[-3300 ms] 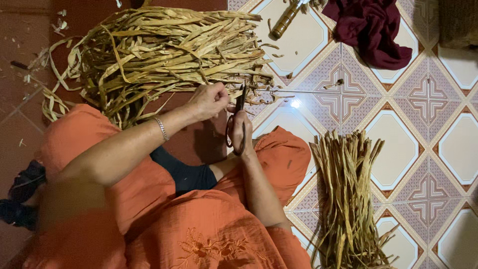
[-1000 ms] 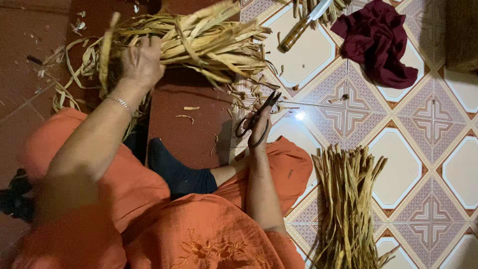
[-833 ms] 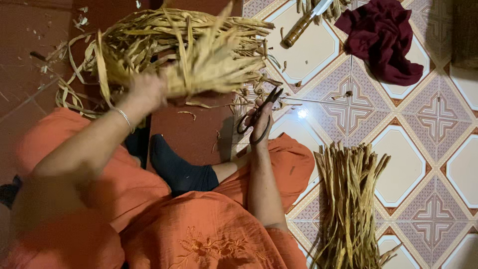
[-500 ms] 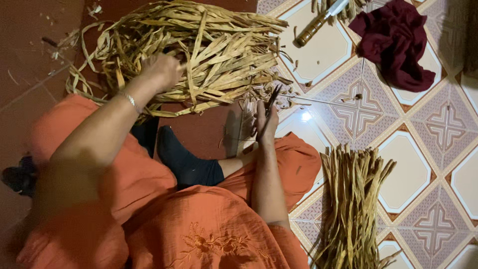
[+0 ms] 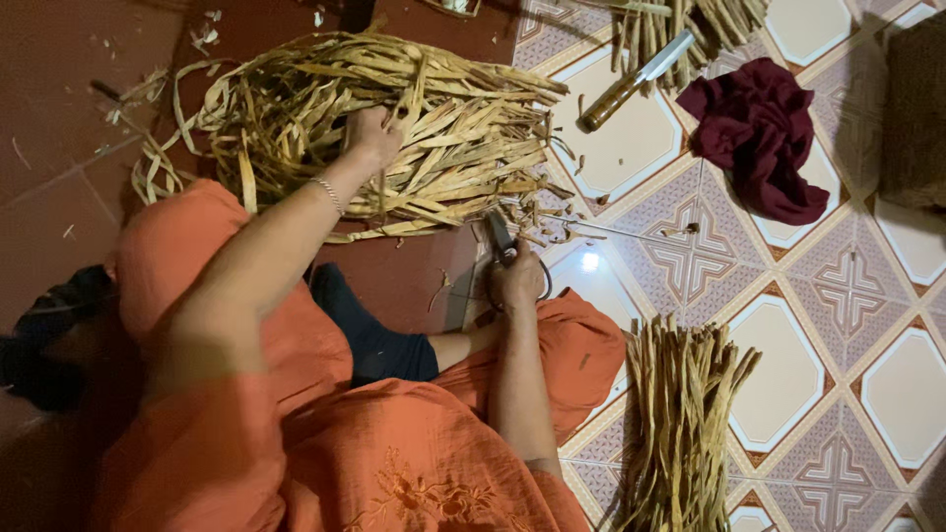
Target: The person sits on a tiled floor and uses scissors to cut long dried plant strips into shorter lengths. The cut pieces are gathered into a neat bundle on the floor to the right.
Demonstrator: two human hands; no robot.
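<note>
A big loose heap of flat dried leaf strips (image 5: 296, 108) lies on the floor in front of me. My left hand (image 5: 372, 134) reaches into the heap and its fingers close on some strips. My right hand (image 5: 517, 278) rests by my knee and grips a pair of scissors (image 5: 501, 239), blades pointing toward the heap's near edge. Small cut scraps (image 5: 537, 222) lie beside the blades. I sit on the floor in orange clothes.
A tidy bundle of trimmed strips (image 5: 680, 424) lies to my right on patterned tiles. A knife with a wooden handle (image 5: 631, 81) and a dark red cloth (image 5: 759, 138) lie further off. Another bundle (image 5: 690, 20) is at the top edge.
My left hand lifted and pulled the heap nearer, then sank into its middle. My right hand with the scissors stayed by my knee, turning the blades toward the heap.
</note>
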